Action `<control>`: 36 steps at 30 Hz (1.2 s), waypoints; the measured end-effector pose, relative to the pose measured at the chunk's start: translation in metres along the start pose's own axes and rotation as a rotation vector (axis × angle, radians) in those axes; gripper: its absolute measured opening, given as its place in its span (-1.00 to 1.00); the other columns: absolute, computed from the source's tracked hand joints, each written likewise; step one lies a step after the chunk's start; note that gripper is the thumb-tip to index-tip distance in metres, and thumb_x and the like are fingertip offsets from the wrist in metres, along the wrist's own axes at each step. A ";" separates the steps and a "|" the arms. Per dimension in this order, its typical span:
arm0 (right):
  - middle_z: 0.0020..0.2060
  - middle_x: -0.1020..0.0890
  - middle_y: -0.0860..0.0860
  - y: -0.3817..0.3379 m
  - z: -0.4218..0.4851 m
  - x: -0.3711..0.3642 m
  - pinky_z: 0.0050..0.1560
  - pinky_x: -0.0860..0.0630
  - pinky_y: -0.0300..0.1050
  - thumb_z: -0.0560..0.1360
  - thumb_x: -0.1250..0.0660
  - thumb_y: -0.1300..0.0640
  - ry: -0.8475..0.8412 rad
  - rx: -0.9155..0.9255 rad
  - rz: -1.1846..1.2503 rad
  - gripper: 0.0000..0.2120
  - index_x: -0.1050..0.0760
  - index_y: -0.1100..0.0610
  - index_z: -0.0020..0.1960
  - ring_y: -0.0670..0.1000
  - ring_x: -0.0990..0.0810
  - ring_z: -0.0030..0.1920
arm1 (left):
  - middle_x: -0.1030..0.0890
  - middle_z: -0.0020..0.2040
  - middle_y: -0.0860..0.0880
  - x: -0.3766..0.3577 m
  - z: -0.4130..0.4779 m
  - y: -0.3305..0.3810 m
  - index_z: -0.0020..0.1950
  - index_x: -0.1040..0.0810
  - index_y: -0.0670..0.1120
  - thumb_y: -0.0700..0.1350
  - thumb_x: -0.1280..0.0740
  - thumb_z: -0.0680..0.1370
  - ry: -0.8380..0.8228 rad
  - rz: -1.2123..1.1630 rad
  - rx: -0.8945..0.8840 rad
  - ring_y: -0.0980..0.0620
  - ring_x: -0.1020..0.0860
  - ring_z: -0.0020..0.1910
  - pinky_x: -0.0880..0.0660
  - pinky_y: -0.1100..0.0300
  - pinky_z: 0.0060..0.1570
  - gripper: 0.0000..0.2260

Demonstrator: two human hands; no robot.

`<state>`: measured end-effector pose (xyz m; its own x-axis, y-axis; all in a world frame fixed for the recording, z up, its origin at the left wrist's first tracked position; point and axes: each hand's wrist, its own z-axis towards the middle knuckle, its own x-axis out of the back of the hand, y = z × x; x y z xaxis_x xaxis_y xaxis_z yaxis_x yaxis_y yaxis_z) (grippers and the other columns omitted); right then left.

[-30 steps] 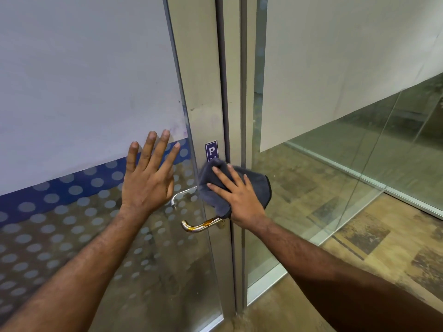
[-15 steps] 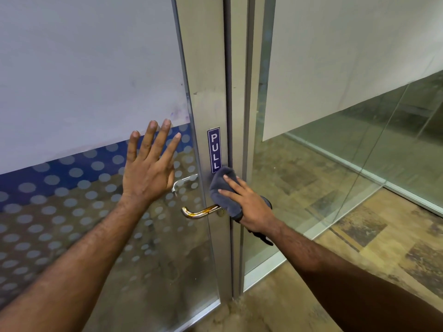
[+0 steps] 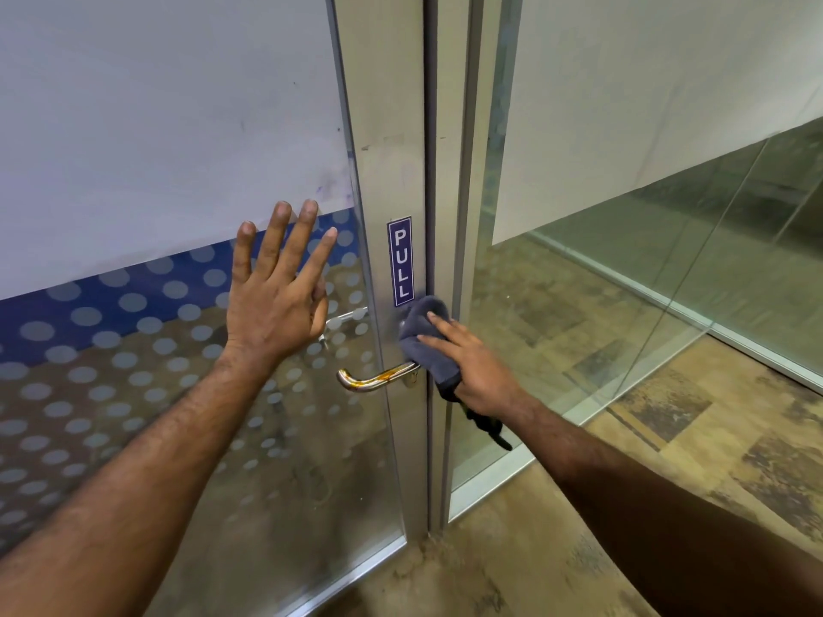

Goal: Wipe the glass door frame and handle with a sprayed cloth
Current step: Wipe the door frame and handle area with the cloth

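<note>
A glass door with a silver metal frame [image 3: 387,126] fills the left and centre. A blue PULL sticker [image 3: 400,261] sits on the frame above a shiny lever handle [image 3: 374,379]. My right hand [image 3: 478,369] presses a grey cloth [image 3: 425,338] against the frame, just right of the handle's base and under the sticker. A dark end of the cloth hangs below my wrist. My left hand [image 3: 278,289] lies flat with spread fingers on the dotted glass [image 3: 133,394], left of the handle.
A fixed glass panel [image 3: 579,282] stands to the right of the frame, with a frosted upper part. Further glass walls run off at the right. Brown patterned floor [image 3: 668,460] lies below and beyond the glass.
My right hand has slid the cloth down the frame, uncovering the PULL sticker, and it now sits beside the handle. The left hand stays flat on the glass.
</note>
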<state>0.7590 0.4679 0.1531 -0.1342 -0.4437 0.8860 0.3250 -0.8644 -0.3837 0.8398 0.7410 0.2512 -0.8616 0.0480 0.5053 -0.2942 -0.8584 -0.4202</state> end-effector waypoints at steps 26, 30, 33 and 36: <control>0.55 -0.17 -0.02 -0.034 -0.014 -0.034 0.40 -0.34 0.16 0.40 -0.45 0.15 0.099 0.007 -0.107 -0.34 -0.37 -0.14 0.45 0.13 -0.24 0.42 | -0.08 0.63 -0.18 0.005 -0.003 -0.003 0.61 -0.17 -0.05 0.00 -0.20 0.52 -0.003 0.029 -0.061 -0.21 0.00 0.61 0.29 -0.13 0.53 -0.35; 0.55 -0.18 0.06 -0.036 0.003 -0.025 0.46 -0.25 0.16 0.46 -0.37 0.14 0.174 -0.187 -0.010 -0.42 -0.39 -0.06 0.45 0.18 -0.22 0.47 | -0.08 0.64 -0.17 0.007 -0.001 -0.003 0.61 -0.17 -0.04 0.00 -0.21 0.51 -0.014 0.002 -0.058 -0.21 -0.01 0.61 0.28 -0.14 0.52 -0.34; 0.59 -0.03 -0.01 -0.062 0.009 -0.043 0.45 -0.13 0.27 0.45 -0.35 0.10 0.132 -0.201 -0.055 -0.34 -0.26 -0.08 0.52 0.19 -0.04 0.53 | -0.06 0.64 -0.17 0.007 -0.002 -0.003 0.62 -0.16 -0.04 0.00 -0.21 0.51 -0.023 0.003 -0.056 -0.20 0.02 0.61 0.28 -0.13 0.52 -0.33; 0.61 0.10 -0.02 -0.082 -0.006 -0.072 0.48 0.10 0.36 0.43 -0.28 0.01 0.125 -0.087 -0.237 -0.26 -0.13 0.02 0.57 0.10 0.26 0.59 | -0.07 0.64 -0.16 0.009 -0.003 -0.003 0.62 -0.16 -0.03 0.00 -0.21 0.50 -0.040 0.006 -0.055 -0.22 -0.03 0.61 0.28 -0.13 0.52 -0.33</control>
<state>0.7369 0.5695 0.1191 -0.3129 -0.2482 0.9168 0.1900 -0.9621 -0.1956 0.8320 0.7451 0.2548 -0.8464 0.0219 0.5322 -0.3126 -0.8293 -0.4631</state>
